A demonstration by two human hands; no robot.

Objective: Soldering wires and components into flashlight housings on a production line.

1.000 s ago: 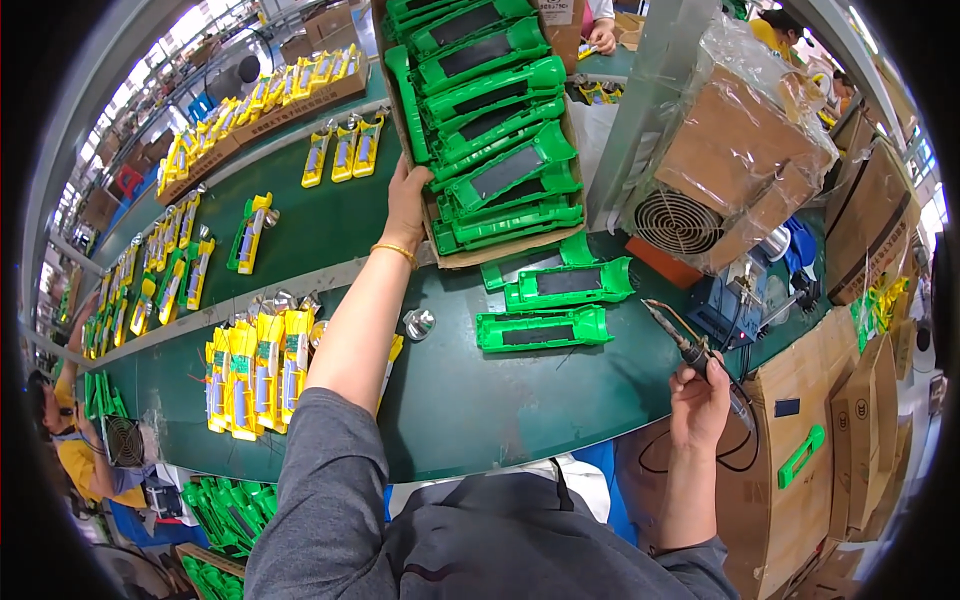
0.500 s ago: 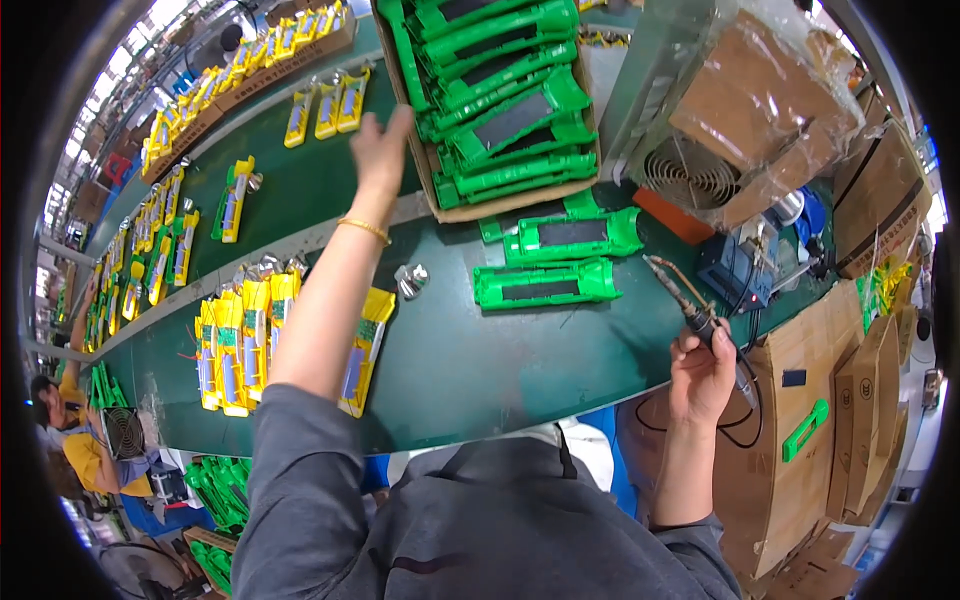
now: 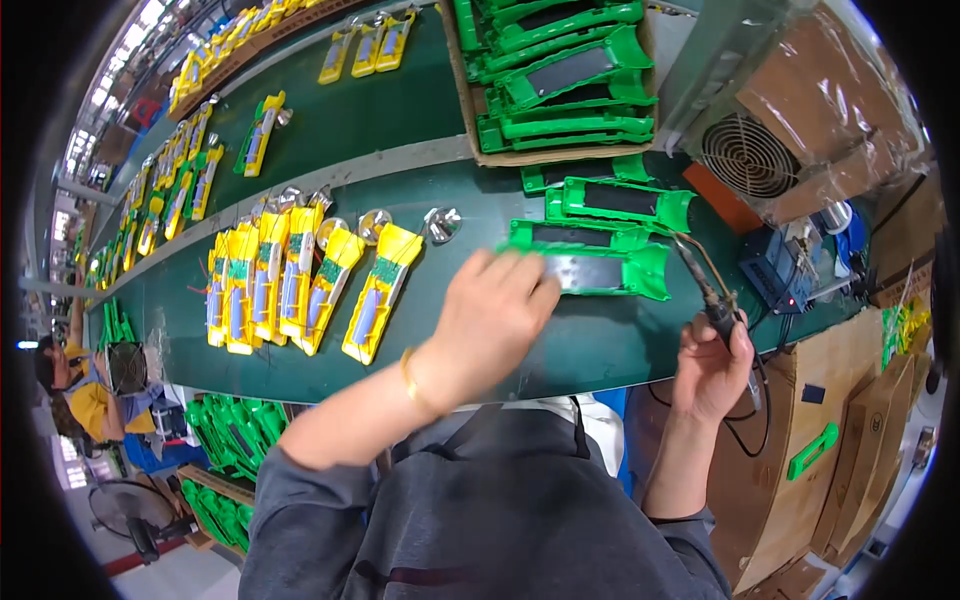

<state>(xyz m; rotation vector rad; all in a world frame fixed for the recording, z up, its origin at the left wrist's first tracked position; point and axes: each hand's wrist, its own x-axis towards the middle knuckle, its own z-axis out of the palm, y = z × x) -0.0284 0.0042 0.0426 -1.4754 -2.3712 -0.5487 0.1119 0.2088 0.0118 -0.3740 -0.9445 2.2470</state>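
Observation:
My left hand (image 3: 495, 315), smeared by motion, is closed at the left end of a green plastic housing (image 3: 645, 275) with a dark panel. That housing is blurred too and overlaps another green housing (image 3: 525, 232) lying just behind it. My right hand (image 3: 712, 370) grips a soldering iron (image 3: 717, 312) by its handle, the tip pointing up and left near the right ends of the housings. Left of my left hand, several yellow housings (image 3: 385, 285) with blue cells and green circuit boards lie in a row. A shiny reflector cup (image 3: 441, 225) rests near them.
A cardboard box (image 3: 560, 155) full of green housings stands at the far middle. On the right are a blue soldering station (image 3: 775, 270), a fan grille (image 3: 748, 152) and large cartons (image 3: 790, 450). Beyond a metal rail (image 3: 400, 160), more yellow units line another green surface.
My left hand has come back from the box toward me, and a further green housing now appears at it. The soldering iron stays in my right hand. The view has shifted.

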